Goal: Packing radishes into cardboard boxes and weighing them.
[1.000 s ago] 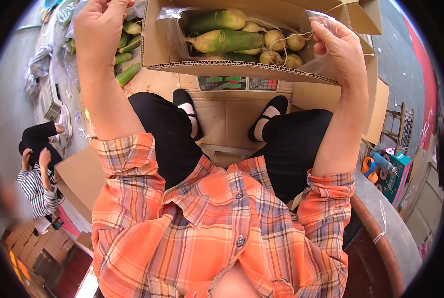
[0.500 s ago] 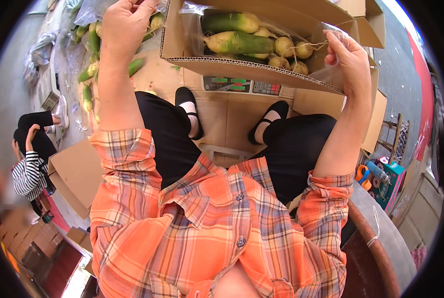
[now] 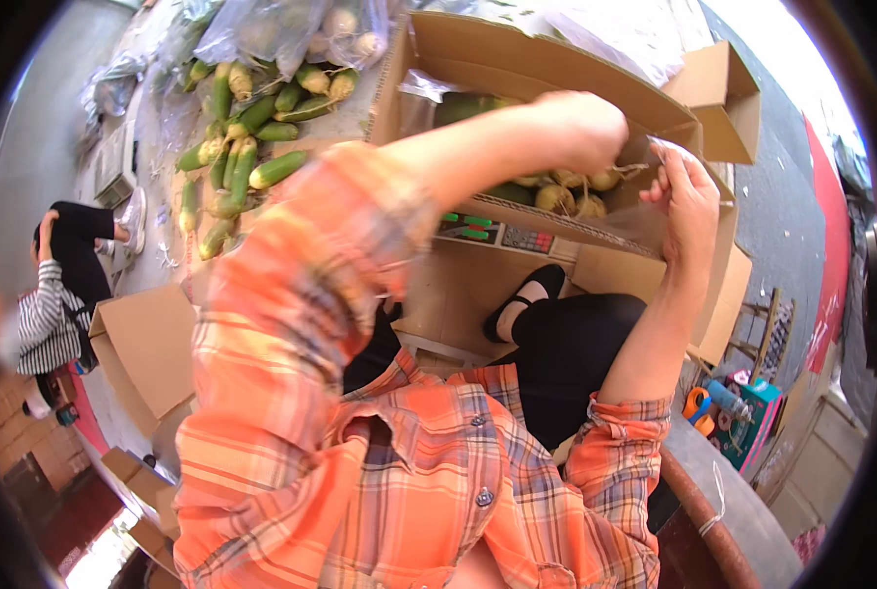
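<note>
An open cardboard box (image 3: pixel 556 49) stands in front of me, lined with a clear plastic bag (image 3: pixel 421 93). Several green radishes (image 3: pixel 556 200) with pale root ends lie inside. My left arm reaches across the box, hiding part of the radishes, and my left hand (image 3: pixel 591 128) is over its right half. That hand is smeared by motion, its fingers hidden. At the box's right end my right hand (image 3: pixel 684 191) has its thumb and finger pinched on the bag's edge. Below the box's near side shows a digital scale (image 3: pixel 473 231) with a lit display and keys.
More green radishes (image 3: pixel 244 162) are heaped on the ground at left, beside filled plastic bags (image 3: pixel 272 34). An empty-looking carton (image 3: pixel 144 344) sits at my left. A seated person in stripes (image 3: pixel 51 314) is beyond it. Tape and a blue bottle (image 3: pixel 728 398) are at right.
My left hand has swung from the box's left end across to its right half. My right hand still pinches the bag at the right end. The view has shifted, showing more of the radish heap.
</note>
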`<state>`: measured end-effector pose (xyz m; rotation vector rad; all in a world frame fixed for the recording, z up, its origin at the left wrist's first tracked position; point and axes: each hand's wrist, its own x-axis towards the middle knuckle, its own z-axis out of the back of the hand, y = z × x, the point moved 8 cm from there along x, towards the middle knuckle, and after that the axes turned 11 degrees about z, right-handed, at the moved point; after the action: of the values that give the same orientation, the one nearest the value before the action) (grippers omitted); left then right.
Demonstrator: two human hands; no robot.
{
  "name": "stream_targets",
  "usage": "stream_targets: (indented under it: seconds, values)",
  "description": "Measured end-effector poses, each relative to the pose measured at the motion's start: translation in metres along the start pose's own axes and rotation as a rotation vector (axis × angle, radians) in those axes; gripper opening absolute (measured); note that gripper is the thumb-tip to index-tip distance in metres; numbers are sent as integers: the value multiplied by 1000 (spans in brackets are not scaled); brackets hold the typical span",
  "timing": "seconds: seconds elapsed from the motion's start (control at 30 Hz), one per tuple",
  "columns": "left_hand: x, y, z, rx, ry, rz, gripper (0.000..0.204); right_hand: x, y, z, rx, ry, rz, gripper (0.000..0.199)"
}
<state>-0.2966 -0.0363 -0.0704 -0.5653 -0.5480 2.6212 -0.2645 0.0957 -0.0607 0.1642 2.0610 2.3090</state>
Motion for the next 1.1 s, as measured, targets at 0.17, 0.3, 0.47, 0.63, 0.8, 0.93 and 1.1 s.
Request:
stream_targets:
  seconds: [0.17,0.3,0.47,0.63,0.8,0.93,1.1]
  values:
    - [36,-41,-64,18,242,-123,25,7,-20,17,9,39,-29,27]
    - [44,-36,-68,-91,133,32,28,4,-13,17,-9,46,-44,26]
    - [15,-29,-15,-239,-99,31,33,5,-18,12,87,108,-42,22]
    - [-19,-21,25,-481,-326,14,31,6,-19,18,116,28,-28,15]
    - [-78,-38,78,-452,-636,-155,26,8,-16,19,66,3,-2,14]
    - [-184,2,141,-953,-1073,-346,29,2,-8,11,41,-80,16,14]
    - [-294,73,139,-1255,-1297,-360,35,8,-22,28,66,49,4,23]
